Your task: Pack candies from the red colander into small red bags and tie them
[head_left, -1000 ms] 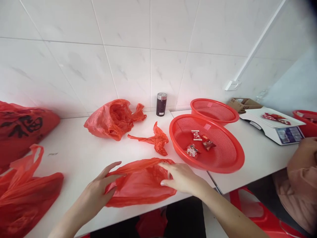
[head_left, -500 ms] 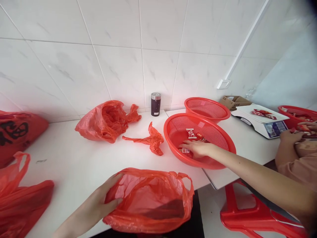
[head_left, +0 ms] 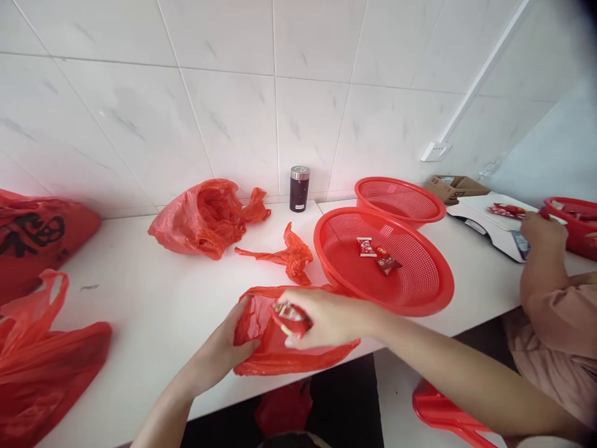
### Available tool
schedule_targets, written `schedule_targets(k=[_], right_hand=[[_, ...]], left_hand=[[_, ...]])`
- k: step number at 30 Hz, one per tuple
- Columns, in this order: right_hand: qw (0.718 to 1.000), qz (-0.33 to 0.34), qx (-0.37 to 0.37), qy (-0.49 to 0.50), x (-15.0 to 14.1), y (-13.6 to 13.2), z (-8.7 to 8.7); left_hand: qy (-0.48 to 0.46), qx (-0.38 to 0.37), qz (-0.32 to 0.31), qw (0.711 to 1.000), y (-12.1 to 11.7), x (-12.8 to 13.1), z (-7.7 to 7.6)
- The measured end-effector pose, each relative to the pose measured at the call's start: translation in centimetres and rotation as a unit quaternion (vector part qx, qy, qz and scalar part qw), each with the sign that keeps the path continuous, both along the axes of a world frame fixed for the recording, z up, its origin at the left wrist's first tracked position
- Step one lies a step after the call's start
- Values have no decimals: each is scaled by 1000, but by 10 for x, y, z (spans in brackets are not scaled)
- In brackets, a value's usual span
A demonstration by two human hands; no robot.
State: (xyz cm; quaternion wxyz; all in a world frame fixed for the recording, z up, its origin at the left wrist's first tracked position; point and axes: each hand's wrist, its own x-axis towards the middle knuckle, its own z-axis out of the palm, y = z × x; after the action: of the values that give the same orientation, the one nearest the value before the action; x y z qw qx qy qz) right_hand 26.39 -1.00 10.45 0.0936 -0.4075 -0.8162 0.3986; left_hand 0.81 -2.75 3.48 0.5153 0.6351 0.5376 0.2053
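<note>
Fingers gripping packets [head_left: 290,313], my right hand [head_left: 332,318] works best low over the six-o'clock bag [head_left: 298,364] my left hand [head_left: 217,359] grips wide.

The sole view looked from head height, forward and down at close range over the bench [head_left: 158,298], facing the tiled wall [head_left: 224,118] toward 12 o'clock.

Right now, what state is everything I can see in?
Front bag: open, in left hand
Wrapped packets: gripped by right hand
Near basket: open, packets inside
Far basket: open
Tumbler: upright, lid on
Cardboard box: open
Scale: packets on top
Back bag: mouth open
Twisted plastic: crumpled
Lettered bag: bulging
</note>
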Motion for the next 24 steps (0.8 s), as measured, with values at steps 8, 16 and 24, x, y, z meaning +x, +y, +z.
schedule_targets(k=[8, 16, 24], right_hand=[[984, -79, 116, -105, 1, 1, 4], [896, -344, 68, -271, 143, 97, 10], [895, -351, -113, -250, 178, 123, -51]], left_hand=[[60, 127, -24, 990, -1, -1, -3], [54, 200, 77, 975, -15, -8, -19], [41, 180, 192, 964, -33, -16, -19]])
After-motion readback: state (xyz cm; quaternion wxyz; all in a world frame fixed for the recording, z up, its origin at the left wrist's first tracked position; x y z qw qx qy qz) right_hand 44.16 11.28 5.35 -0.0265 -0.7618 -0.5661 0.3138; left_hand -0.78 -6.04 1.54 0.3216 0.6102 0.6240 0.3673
